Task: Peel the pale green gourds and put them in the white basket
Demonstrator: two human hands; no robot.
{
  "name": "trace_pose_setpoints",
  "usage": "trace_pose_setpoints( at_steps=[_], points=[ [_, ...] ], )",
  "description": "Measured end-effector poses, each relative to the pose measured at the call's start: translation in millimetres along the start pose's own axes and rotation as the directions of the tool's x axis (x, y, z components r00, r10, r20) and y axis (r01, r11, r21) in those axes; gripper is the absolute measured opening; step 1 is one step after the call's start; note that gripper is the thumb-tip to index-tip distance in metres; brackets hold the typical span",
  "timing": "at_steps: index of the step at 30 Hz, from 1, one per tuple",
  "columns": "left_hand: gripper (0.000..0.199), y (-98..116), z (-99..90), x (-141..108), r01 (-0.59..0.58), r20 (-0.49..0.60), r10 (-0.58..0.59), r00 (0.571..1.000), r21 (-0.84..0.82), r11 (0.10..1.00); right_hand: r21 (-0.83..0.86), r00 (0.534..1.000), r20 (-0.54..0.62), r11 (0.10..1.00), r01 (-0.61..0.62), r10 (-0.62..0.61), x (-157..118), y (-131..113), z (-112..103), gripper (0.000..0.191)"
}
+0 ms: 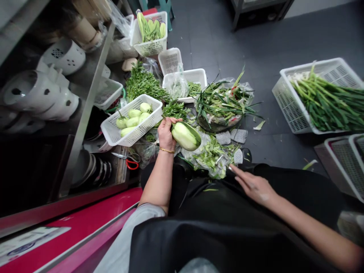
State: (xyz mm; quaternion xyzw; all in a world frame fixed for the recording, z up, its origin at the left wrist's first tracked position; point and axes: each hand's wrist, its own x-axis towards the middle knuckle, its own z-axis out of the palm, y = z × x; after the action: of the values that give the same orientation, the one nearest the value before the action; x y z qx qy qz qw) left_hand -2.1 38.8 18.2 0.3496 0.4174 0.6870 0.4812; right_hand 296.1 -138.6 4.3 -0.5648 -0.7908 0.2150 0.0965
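Observation:
My left hand (166, 133) grips one end of a partly peeled green gourd (186, 136). Most of its surface is pale, and a strip of darker green skin runs along its far side. My right hand (256, 186) is lower and to the right, apart from the gourd, holding what looks like a metal peeler (219, 160), blurred by motion. Beneath both hands lies a heap of green peelings (209, 153) on plastic and white netting. Several pale peeled gourds (133, 122) rest in a white basket (113, 137) left of my left hand.
Red-handled scissors (132, 164) lie on the shelf edge at left, near white perforated pots (61, 57). Leafy greens (143, 85) and a bag of trimmings (224, 104) sit ahead. A basket of green stalks (327, 98) stands right, with further baskets (341, 159) below it.

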Motion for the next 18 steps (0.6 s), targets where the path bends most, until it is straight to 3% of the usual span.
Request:
trace_pose_setpoints(
  at_steps=[4,7,9,11,13,15,18],
  points=[
    [0.040,2.2,1.3,-1.0,0.024,-0.022,-0.023,0.999,0.031,0.999,0.112,0.991,-0.103,0.989,0.094,-0.082,43.2,-36.1,-35.3,0.050],
    [0.040,-1.7,4.1,-1.5,0.023,-0.044,-0.022,0.999,0.031,0.999,0.027,0.986,-0.107,0.991,0.133,-0.129,76.8,-59.8,-28.5,0.048],
    [0.039,-5.1,1.0,1.9,0.010,-0.069,-0.010,0.998,0.009,1.000,-0.011,0.992,-0.076,0.995,0.095,-0.096,72.8,-50.1,-5.8,0.046],
    [0.040,-5.6,-4.9,6.7,0.005,-0.071,-0.006,0.997,-0.011,1.000,0.040,0.998,-0.056,0.999,0.022,-0.020,50.2,-26.0,17.1,0.047],
    [0.041,-1.0,-9.0,9.3,-0.012,-0.026,0.012,1.000,-0.010,1.000,0.118,0.997,-0.061,0.992,-0.039,0.047,26.3,-2.8,24.0,0.048],
    [0.041,8.2,-7.3,7.1,-0.074,0.043,0.074,0.996,0.008,0.997,0.186,0.995,-0.095,0.982,-0.019,0.037,19.4,5.7,7.7,0.050],
    [0.041,24.0,6.0,-4.3,-0.185,0.142,0.174,0.974,0.064,0.981,0.266,0.983,-0.162,0.955,0.130,-0.089,50.3,-16.8,-42.9,0.052]
  ],
)
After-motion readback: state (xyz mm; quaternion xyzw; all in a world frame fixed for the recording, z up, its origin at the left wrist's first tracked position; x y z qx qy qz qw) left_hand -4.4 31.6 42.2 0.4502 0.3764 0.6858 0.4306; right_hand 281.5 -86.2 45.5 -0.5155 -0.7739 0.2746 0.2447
